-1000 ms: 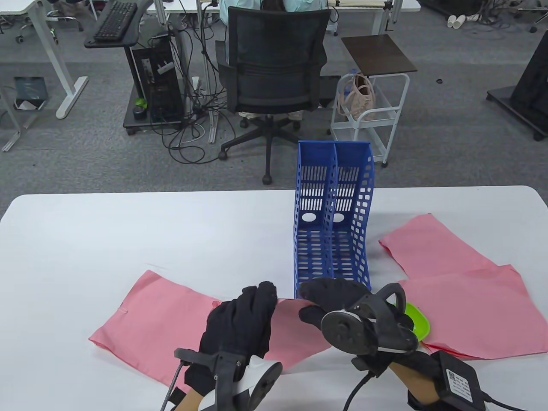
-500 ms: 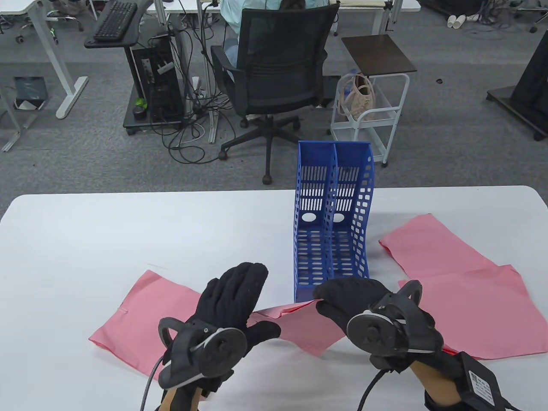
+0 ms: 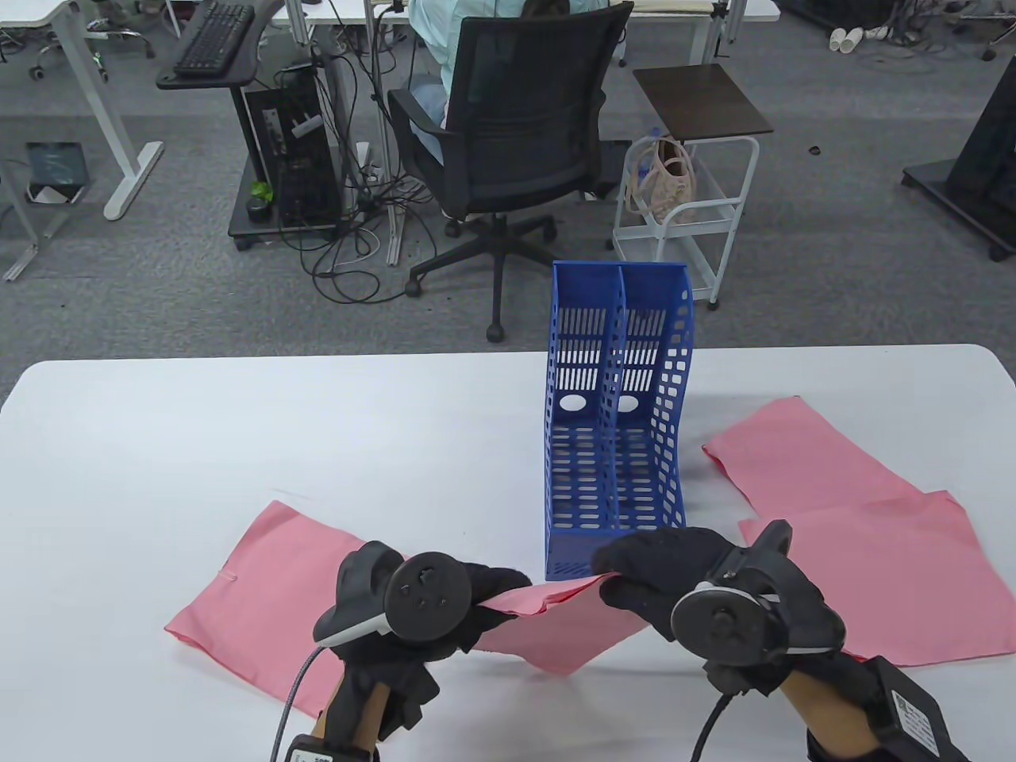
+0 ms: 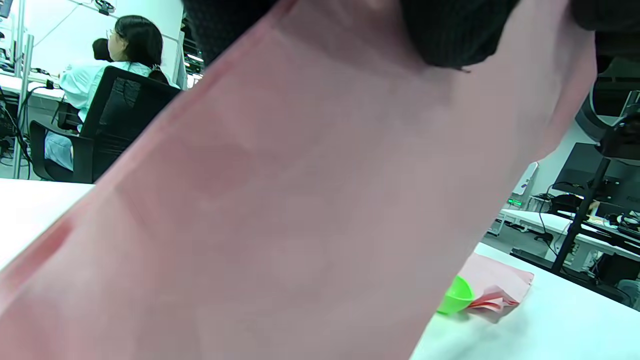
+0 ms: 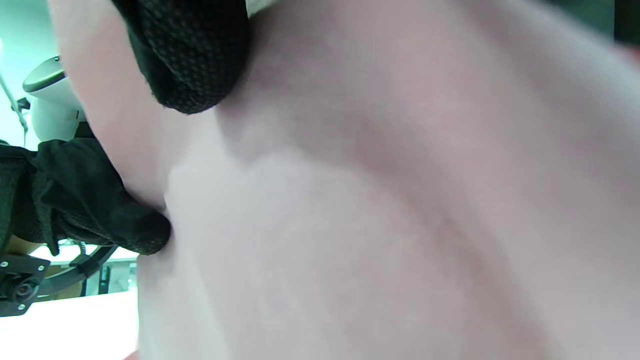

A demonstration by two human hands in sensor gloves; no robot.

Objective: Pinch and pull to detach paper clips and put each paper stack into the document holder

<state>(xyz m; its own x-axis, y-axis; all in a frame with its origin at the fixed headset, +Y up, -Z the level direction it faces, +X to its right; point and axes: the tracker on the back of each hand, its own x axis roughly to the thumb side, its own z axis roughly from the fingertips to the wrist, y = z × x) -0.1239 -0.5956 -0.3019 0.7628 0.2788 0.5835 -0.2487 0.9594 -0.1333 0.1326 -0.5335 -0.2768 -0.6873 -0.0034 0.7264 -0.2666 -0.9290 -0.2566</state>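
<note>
Both hands hold one pink paper stack (image 3: pixel 559 627) up off the white table (image 3: pixel 238 429), just in front of the blue document holder (image 3: pixel 615 429). My left hand (image 3: pixel 508 586) grips the stack's left edge, its tracker facing the camera. My right hand (image 3: pixel 611 573) pinches the stack's right corner. Pink paper (image 4: pixel 300 200) fills the left wrist view under a gloved finger (image 4: pixel 450 30). In the right wrist view the paper (image 5: pixel 400 200) is blurred and close below a fingertip (image 5: pixel 190 55). I see no clip on the held stack.
Another pink stack (image 3: pixel 262 571) lies flat at the left, with a small clip (image 3: pixel 228 577) at its left edge. Two more pink stacks (image 3: pixel 786 460) (image 3: pixel 897 579) lie at the right. A green dish (image 4: pixel 455 297) shows only in the left wrist view.
My left hand turned from lying flat on the paper to gripping its edge. The stack rose off the table between both hands. My right hand shifted slightly right.
</note>
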